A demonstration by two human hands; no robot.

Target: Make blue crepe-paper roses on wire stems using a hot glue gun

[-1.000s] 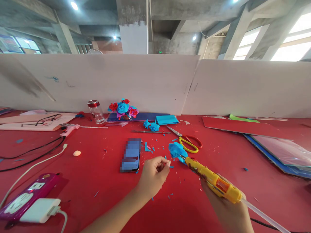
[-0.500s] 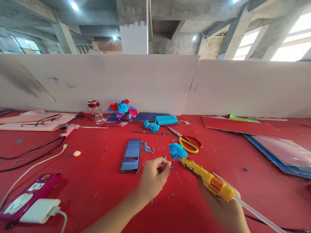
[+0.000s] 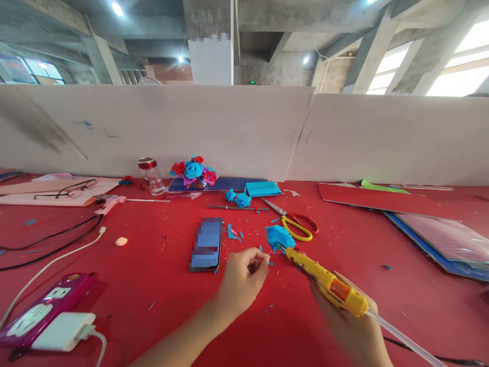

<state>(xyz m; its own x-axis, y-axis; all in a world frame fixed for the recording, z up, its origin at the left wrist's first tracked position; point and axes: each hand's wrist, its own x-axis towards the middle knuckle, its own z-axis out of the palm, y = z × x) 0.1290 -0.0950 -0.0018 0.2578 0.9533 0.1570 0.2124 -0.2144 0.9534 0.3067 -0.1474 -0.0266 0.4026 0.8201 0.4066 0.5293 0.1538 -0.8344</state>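
My right hand (image 3: 347, 311) is wrapped round a yellow glue gun (image 3: 324, 280) with a clear glue stick running out of its back end. The gun's nozzle touches or nearly touches a blue paper flower (image 3: 278, 237). Just left of the nozzle, my left hand (image 3: 246, 278) is pinched, thumb against forefinger; a thin stem seems to run from the fingertips toward the flower, but it is too small to make out surely. Small blue scraps (image 3: 232, 232) lie around on the red table (image 3: 153, 326).
Beyond the flower lie yellow-and-red-handled scissors (image 3: 296, 227), blue flowers (image 3: 241, 199) and folded blue paper (image 3: 263, 189). A phone (image 3: 206, 244) is left of centre. Further left are a power strip (image 3: 49, 303) and a pink glue gun (image 3: 110, 205). Folders (image 3: 439, 239) lie at right.
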